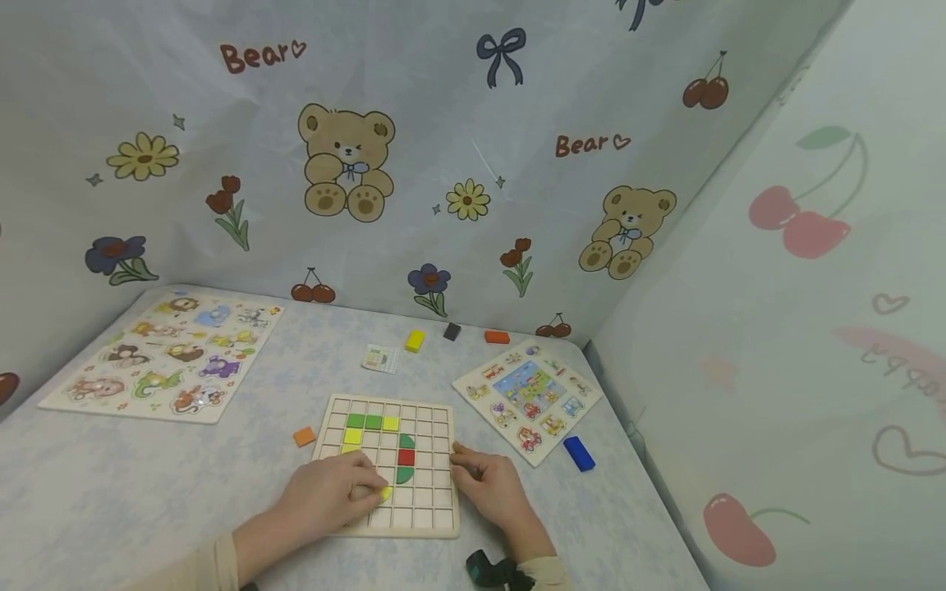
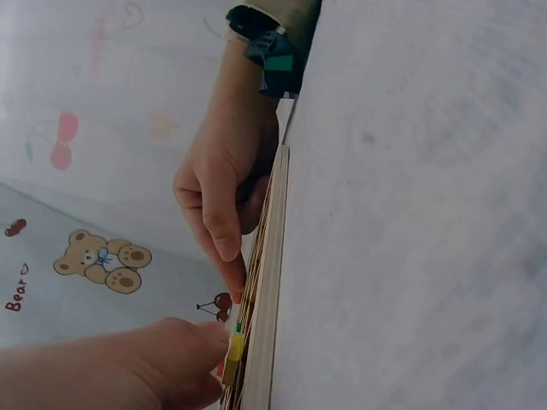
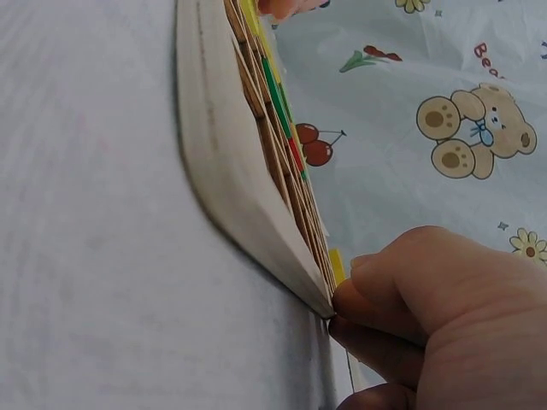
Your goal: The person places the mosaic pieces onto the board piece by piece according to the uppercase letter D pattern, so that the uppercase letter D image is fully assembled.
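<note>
A square wooden grid board [image 1: 423, 497] lies on the table in front of me. My left hand [image 1: 328, 492] is over its lower left part and pinches a small yellow tile [image 1: 386, 493], also visible in the left wrist view at the fingertips. On the board sit green squares [image 1: 365, 422], yellow squares [image 1: 353, 436], a red square [image 1: 406, 457] and green rounded pieces [image 1: 405, 474] above and below the red one. My right hand [image 1: 491, 488] grips the board's right edge with thumb and fingers; the right wrist view shows them at its corner.
An orange tile [image 1: 304, 437] lies left of the board. Behind it are a pattern card [image 1: 380, 359] and yellow [image 1: 415, 341], black [image 1: 452, 331] and red-orange [image 1: 497, 336] pieces. Picture puzzles stand at left [image 1: 158, 353] and right [image 1: 528, 394], with a blue block [image 1: 580, 454] nearby.
</note>
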The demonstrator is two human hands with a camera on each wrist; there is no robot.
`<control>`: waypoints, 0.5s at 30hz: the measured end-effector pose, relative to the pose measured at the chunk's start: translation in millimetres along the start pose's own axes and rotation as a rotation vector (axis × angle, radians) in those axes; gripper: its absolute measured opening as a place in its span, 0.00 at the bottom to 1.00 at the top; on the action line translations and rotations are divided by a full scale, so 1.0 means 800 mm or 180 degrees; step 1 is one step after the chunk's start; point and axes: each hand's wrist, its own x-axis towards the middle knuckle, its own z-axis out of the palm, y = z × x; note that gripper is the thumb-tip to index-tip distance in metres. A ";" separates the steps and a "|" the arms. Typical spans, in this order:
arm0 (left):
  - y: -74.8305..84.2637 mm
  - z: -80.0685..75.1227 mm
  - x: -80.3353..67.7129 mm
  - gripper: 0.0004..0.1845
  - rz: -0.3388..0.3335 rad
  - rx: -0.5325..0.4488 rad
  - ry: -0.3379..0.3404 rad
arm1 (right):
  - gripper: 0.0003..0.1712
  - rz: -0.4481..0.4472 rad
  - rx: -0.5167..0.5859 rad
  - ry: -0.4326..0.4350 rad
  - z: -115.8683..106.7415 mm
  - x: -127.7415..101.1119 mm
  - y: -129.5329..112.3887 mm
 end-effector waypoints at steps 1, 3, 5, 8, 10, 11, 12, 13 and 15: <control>0.000 0.000 -0.001 0.04 0.0073 0.0031 0.0006 | 0.13 -0.0002 0.0006 -0.0001 0.000 0.000 0.000; -0.001 0.000 -0.001 0.04 0.0203 0.0075 0.0018 | 0.13 0.0000 0.0022 -0.0006 0.000 0.000 0.000; -0.002 0.000 0.000 0.04 0.0300 0.0080 0.0029 | 0.13 0.0005 0.0029 -0.0012 0.000 0.001 0.000; -0.002 0.000 0.001 0.04 0.0292 0.0044 0.0011 | 0.13 0.0003 0.0018 -0.0018 0.000 0.001 0.000; -0.001 0.000 0.002 0.03 0.0244 0.0012 -0.0002 | 0.13 -0.0004 -0.0001 -0.0021 0.000 0.001 0.001; -0.001 0.000 0.002 0.03 0.0209 0.0005 -0.0013 | 0.13 -0.0006 -0.0007 -0.0024 0.000 0.001 0.001; -0.001 0.001 0.002 0.02 0.0181 0.0005 -0.0016 | 0.13 -0.0010 -0.0014 -0.0025 0.000 0.001 0.001; -0.001 0.001 0.002 0.02 0.0165 0.0004 -0.0008 | 0.13 -0.0009 -0.0016 -0.0026 0.000 0.000 0.001; 0.000 0.002 0.002 0.02 0.0146 0.0009 0.0009 | 0.13 -0.0008 -0.0019 -0.0023 0.000 0.000 0.001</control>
